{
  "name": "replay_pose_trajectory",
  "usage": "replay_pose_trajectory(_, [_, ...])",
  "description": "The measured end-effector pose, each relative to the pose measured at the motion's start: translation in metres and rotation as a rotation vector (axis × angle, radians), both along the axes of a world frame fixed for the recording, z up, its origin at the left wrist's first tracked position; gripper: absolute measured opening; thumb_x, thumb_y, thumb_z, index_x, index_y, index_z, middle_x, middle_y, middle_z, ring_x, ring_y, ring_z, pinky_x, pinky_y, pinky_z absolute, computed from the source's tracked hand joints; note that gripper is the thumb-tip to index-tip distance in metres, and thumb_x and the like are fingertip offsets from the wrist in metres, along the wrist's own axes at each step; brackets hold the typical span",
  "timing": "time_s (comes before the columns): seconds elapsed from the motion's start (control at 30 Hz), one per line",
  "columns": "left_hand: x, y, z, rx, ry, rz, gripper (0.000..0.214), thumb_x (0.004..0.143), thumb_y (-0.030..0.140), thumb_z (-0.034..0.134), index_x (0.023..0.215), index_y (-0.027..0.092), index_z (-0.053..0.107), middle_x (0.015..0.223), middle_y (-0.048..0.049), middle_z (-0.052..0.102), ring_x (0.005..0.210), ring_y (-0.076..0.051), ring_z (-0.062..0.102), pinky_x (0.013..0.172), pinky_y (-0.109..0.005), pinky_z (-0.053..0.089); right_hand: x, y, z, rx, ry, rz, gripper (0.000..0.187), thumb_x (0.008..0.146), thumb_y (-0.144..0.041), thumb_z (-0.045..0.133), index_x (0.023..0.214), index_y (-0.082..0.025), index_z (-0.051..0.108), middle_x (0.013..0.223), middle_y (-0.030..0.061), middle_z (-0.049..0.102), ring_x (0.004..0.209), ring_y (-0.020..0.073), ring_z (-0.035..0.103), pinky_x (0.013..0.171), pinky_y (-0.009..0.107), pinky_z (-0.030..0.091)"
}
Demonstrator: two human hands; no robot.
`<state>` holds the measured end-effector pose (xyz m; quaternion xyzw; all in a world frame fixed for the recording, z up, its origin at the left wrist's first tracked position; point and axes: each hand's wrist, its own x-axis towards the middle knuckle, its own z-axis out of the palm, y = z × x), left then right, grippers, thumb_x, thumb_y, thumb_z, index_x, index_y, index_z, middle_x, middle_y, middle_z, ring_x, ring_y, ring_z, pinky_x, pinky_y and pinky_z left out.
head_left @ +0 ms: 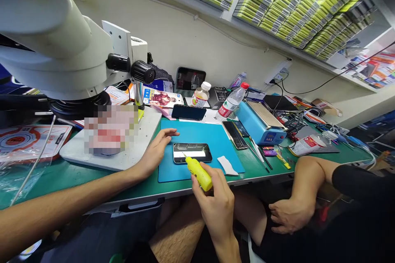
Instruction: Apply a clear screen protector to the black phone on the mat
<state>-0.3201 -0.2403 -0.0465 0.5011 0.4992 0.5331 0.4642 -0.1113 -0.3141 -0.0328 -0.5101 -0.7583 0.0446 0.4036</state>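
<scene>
My right hand (217, 197) is closed around a small yellow squeeze bottle (200, 174) with a thin pointed tip. The tip is over the lower edge of a smartphone (191, 153), whose glossy screen faces up and reflects light; whether they touch I cannot tell. The phone lies on a blue mat (185, 128). My left hand (158, 150) is at the mat's left edge, its fingers stretched out and holding nothing, a little left of the phone. To the phone's right a folded white wipe (227, 165) rests on the mat.
A microscope (83, 49) looms at the left above its white base (92, 159). Along the back stand a red-capped bottle (233, 101), a white-capped bottle (201, 94) and a blue heating device (261, 123). Tweezers (257, 152) lie right of the mat. Another person's hand (290, 215) is at the right.
</scene>
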Motion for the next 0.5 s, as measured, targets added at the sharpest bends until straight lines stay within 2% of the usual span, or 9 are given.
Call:
replay_pose_trajectory(0.17, [0.001,0.001,0.000,-0.030,0.001,0.007,0.034,0.101,0.035,0.041,0.127,0.023,0.059,0.137,-0.0065,0.068,0.138,-0.023,0.053,0.120,-0.044,0.036,0.006,0.006,-0.002,-0.016,-0.005,-0.025,0.028,0.098,-0.030,0.066,0.125,-0.022,0.066,0.107,0.0065,0.072,0.095,0.0203,0.072,0.084,0.030,0.057])
replay_pose_trajectory(0.37, [0.001,0.001,-0.002,-0.040,-0.009,-0.002,0.035,0.101,0.035,0.041,0.129,0.024,0.059,0.138,-0.0061,0.067,0.139,-0.023,0.053,0.119,-0.044,0.037,0.028,0.012,-0.003,0.011,-0.024,-0.078,0.028,0.098,-0.033,0.066,0.124,-0.024,0.068,0.113,0.0066,0.075,0.101,0.0218,0.073,0.086,0.030,0.056])
replay_pose_trajectory(0.5, [0.001,0.002,-0.006,-0.033,-0.034,-0.012,0.037,0.101,0.035,0.041,0.133,0.023,0.056,0.139,-0.0076,0.066,0.139,-0.023,0.053,0.119,-0.043,0.037,0.027,0.009,-0.006,-0.004,-0.028,-0.076,0.028,0.098,-0.034,0.066,0.123,-0.024,0.069,0.112,0.0061,0.076,0.100,0.0219,0.073,0.085,0.030,0.056])
